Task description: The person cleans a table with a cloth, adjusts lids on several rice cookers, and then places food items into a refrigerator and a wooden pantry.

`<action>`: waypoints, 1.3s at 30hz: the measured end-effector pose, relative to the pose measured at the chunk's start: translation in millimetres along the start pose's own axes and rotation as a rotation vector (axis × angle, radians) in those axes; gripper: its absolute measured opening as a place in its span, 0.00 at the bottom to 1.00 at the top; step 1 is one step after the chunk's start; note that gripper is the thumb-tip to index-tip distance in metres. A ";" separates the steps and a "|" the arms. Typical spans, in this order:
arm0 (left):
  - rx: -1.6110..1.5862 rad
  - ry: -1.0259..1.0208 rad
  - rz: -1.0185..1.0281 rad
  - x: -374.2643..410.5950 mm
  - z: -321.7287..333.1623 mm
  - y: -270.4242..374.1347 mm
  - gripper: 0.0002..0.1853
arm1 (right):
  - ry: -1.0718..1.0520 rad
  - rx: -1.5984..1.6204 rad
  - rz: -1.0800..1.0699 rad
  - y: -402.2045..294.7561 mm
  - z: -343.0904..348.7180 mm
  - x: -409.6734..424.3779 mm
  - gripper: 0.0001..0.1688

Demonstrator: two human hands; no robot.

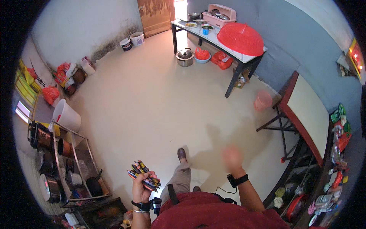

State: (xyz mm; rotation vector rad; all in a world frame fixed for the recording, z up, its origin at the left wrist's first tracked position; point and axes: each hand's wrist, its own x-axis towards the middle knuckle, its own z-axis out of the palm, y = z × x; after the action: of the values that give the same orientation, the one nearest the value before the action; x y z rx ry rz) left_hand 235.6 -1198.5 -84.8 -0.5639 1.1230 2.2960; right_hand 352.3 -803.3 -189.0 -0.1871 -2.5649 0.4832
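A bunch of several slim, stick-shaped packets (pixel 137 168) in black, yellow and orange wrappers, which look like packaged sausages, is gripped in my left hand (pixel 145 178). Their pinched ends stick out above and below the fingers. My right hand (pixel 232 157) is held out over the floor to the right, badly blurred, and its finger pose cannot be made out. Nothing shows clearly in it. Both wrists carry dark straps with small devices; a thin cable hangs by the right one.
Ahead stands a marble-topped table (pixel 211 35) with a red mesh food cover (pixel 241 39) and dishes. Below it are a steel pot (pixel 185 58) and red bags. A metal rack (pixel 75 153) of cookware is at left. At right a folding table (pixel 306 114) leans near a pink bucket (pixel 263 100).
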 end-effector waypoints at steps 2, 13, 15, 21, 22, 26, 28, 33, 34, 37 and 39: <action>-0.015 -0.026 0.011 41.9 23.3 10.9 0.12 | 0.051 -0.001 -0.070 16.2 19.5 31.3 0.03; 0.122 -0.160 0.017 243.3 150.1 98.2 0.11 | -0.325 -0.259 0.086 99.2 73.3 191.5 0.03; 0.145 -0.197 0.037 279.0 181.9 118.9 0.13 | -0.260 -0.211 0.136 106.2 76.5 239.8 0.03; 0.164 -0.149 0.066 366.3 253.4 156.6 0.12 | -0.248 -0.110 0.290 140.4 104.0 347.5 0.09; 0.174 -0.139 0.073 385.0 257.4 162.9 0.13 | -0.243 -0.115 0.263 155.9 118.3 364.8 0.09; 0.178 -0.043 0.129 448.4 313.3 202.3 0.11 | -0.075 -0.064 0.103 231.2 183.1 474.7 0.08; 0.127 0.033 0.143 460.3 324.8 213.9 0.11 | -0.134 0.057 0.113 235.5 186.8 536.5 0.07; 0.012 0.185 0.242 505.9 369.2 245.9 0.11 | -0.275 0.031 -0.028 279.6 245.9 657.7 0.06; 0.007 0.216 0.250 503.5 369.2 247.1 0.13 | -0.295 0.080 -0.023 270.3 252.7 663.3 0.06; -0.070 0.271 0.226 530.6 359.3 255.5 0.14 | -0.218 0.270 -0.088 239.1 265.8 728.7 0.04; -0.110 0.263 0.235 585.7 368.7 275.8 0.12 | -0.152 0.374 -0.106 223.6 285.1 796.4 0.01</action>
State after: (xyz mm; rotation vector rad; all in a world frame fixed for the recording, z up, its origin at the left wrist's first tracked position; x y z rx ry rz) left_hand -440.2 -887.7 -43.0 -0.8357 1.2462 2.5533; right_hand -467.8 -504.3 -129.6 0.1223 -2.5551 0.9527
